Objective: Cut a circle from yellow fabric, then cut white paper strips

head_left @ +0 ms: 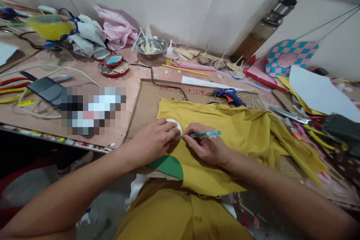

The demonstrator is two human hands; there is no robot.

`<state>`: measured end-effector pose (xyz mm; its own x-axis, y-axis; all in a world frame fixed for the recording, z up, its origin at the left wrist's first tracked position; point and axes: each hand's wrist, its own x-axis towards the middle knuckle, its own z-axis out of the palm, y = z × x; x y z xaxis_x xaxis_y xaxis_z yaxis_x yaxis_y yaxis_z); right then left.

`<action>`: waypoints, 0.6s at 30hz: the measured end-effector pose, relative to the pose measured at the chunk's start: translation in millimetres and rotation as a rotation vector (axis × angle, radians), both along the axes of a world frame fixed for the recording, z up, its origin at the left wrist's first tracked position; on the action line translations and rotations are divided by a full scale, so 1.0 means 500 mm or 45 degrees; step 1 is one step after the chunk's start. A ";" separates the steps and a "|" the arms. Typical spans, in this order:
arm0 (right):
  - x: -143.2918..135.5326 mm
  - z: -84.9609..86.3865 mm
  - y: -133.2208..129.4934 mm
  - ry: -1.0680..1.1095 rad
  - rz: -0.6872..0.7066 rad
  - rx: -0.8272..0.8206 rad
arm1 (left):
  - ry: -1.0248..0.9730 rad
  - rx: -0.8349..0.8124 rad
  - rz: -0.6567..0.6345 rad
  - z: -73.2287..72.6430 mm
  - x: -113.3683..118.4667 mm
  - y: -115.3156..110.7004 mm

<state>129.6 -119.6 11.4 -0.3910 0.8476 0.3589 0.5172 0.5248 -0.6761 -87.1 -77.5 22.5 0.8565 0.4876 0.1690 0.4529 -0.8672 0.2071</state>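
A mustard-yellow cloth [222,120] lies over a cardboard sheet at the desk's front edge. With bent fingers, my left hand [156,138] holds a round white disc [174,124] down on the cloth. My right hand [206,144] grips a clear and green pen [206,134], its tip at the disc's right edge. Just below my left hand lies a green curved-edge piece [167,166], partly on the cloth's near left side. My left fingers hide part of the disc.
Behind the cloth, a blue glue gun [230,96] rests on the cardboard [146,99]. Scissors [292,115] lie to the right near white paper [323,86]. A glue bottle [169,53], a metal bowl [157,47] and a red pin box [114,69] stand at the back.
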 end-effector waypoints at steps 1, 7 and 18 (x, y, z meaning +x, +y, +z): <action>-0.001 0.000 -0.001 0.009 0.008 -0.004 | 0.001 -0.004 0.002 -0.001 0.000 0.000; 0.001 0.011 0.001 0.102 -0.034 -0.089 | 0.038 -0.018 0.012 0.000 -0.001 -0.004; 0.008 0.042 0.017 0.165 -0.235 -0.067 | 0.184 0.020 0.069 0.015 0.000 -0.041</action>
<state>133.6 -111.0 32.7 -0.1813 0.9193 0.3494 0.5082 0.3917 -0.7670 -87.1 -97.8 30.2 0.8450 0.5320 0.0539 0.5231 -0.8433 0.1231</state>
